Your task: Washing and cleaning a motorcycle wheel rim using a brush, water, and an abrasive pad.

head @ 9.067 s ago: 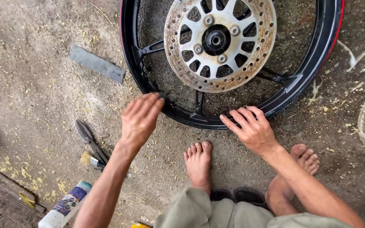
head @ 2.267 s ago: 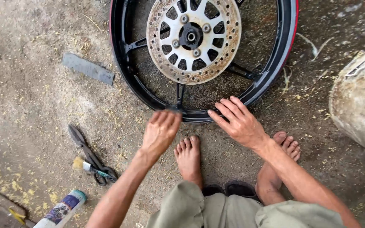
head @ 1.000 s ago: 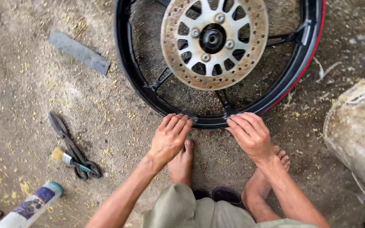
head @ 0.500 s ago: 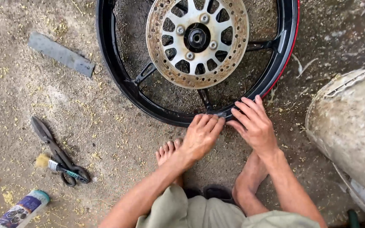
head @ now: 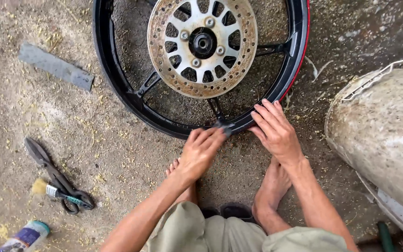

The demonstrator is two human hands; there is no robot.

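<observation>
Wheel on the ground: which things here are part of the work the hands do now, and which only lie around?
In use:
- black wheel rim, with brake disc
- left hand, on the rim
- right hand, on the rim

Lying about:
- metal shears
- small brush
- grey flat strip
- spray can
- large dusty drum

I count one black spoked motorcycle wheel rim (head: pixel 117 84) with one rusty perforated brake disc (head: pixel 202 44), one flat grey metal strip (head: pixel 55 66), one pair of dark tin snips (head: pixel 54 175), one small paintbrush (head: pixel 47 190), and one plastic bottle (head: pixel 26 235).
</observation>
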